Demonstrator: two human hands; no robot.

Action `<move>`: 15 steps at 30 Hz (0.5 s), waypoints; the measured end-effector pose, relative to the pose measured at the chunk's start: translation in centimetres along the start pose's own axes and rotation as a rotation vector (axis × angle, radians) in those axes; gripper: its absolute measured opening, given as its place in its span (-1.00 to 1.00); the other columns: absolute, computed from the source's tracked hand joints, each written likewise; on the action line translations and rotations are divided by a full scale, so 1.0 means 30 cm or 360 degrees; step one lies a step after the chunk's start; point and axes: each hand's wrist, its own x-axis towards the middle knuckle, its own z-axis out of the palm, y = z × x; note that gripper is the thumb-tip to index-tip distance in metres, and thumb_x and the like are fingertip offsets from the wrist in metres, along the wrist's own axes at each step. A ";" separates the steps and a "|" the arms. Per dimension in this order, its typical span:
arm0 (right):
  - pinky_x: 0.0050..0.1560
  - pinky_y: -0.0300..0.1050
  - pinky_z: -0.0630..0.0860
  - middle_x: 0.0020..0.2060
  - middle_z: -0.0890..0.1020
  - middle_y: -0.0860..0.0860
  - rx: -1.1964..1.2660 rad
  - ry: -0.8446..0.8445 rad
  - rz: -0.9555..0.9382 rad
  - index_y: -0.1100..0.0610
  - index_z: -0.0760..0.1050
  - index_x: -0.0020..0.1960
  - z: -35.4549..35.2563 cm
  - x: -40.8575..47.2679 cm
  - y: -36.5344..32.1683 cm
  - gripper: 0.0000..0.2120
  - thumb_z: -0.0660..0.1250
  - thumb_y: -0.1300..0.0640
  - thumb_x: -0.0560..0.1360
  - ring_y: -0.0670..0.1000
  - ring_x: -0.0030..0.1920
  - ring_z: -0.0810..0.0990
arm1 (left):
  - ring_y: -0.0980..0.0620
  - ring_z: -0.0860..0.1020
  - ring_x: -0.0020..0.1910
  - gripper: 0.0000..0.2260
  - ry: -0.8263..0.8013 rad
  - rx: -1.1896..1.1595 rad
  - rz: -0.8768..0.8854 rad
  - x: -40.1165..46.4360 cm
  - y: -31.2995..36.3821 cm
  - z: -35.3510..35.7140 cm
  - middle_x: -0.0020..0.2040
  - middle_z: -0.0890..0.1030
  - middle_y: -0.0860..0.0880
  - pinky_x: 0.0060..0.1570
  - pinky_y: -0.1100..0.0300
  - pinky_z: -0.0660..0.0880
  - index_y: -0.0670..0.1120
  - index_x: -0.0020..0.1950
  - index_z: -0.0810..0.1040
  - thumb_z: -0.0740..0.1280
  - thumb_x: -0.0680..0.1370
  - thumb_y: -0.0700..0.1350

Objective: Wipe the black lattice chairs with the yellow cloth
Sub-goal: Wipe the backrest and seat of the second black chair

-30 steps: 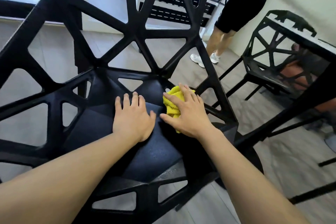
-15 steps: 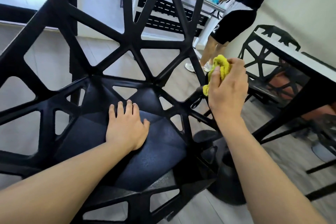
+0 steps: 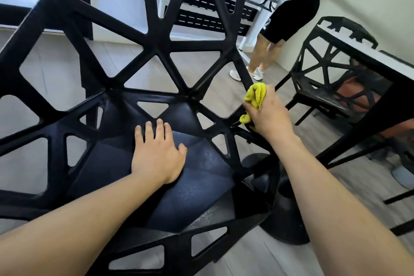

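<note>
Yellow cloth (image 3: 255,96), gripped by the right hand (image 3: 268,114), had been lowered onto the chair (image 3: 156,47)'s three-o'clock strut; left hand (image 3: 156,154) lay flat, fingers straight.

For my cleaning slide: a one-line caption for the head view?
Right hand rubs a yellow cloth along the black lattice chair frame; left hand rests flat on its seat.
</note>
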 end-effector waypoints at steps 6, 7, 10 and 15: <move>0.22 0.14 0.36 0.21 0.50 0.24 -0.0731 0.0473 -0.0400 0.25 0.36 0.34 0.035 0.055 -0.064 -0.62 0.23 0.03 0.62 0.28 0.18 0.49 | -0.22 -0.06 0.60 -0.32 0.0017 0.0008 -0.0012 0.018 0.004 0.006 0.64 -0.04 -0.15 0.54 -0.22 -0.14 -0.18 0.63 -0.07 -0.16 0.61 0.19; 0.37 0.15 0.29 0.31 0.45 0.26 -0.0715 0.0383 -0.0446 0.26 0.35 0.35 0.046 0.048 -0.073 -0.63 0.22 0.09 0.62 0.28 0.32 0.42 | -0.21 -0.06 0.60 -0.32 0.0011 0.0010 -0.0010 0.018 0.001 0.004 0.64 -0.04 -0.15 0.54 -0.22 -0.14 -0.18 0.63 -0.06 -0.15 0.61 0.19; 0.56 0.20 0.04 0.46 0.33 0.27 -0.0670 0.0255 -0.0633 0.30 0.37 0.36 0.073 -0.028 -0.051 -0.64 0.25 0.21 0.60 0.25 0.53 0.23 | -0.21 -0.06 0.60 -0.32 0.0016 0.0007 -0.0006 0.019 0.002 0.002 0.64 -0.04 -0.14 0.54 -0.21 -0.14 -0.18 0.63 -0.06 -0.15 0.61 0.19; 0.26 0.11 0.42 0.13 0.57 0.17 -0.0399 -0.0272 -0.0721 0.22 0.47 0.17 0.129 -0.213 -0.112 -0.73 0.27 0.03 0.60 0.22 0.21 0.51 | -0.21 -0.05 0.60 -0.32 0.0006 0.0008 -0.0001 0.019 -0.001 0.000 0.64 -0.03 -0.15 0.54 -0.21 -0.12 -0.19 0.63 -0.04 -0.12 0.62 0.20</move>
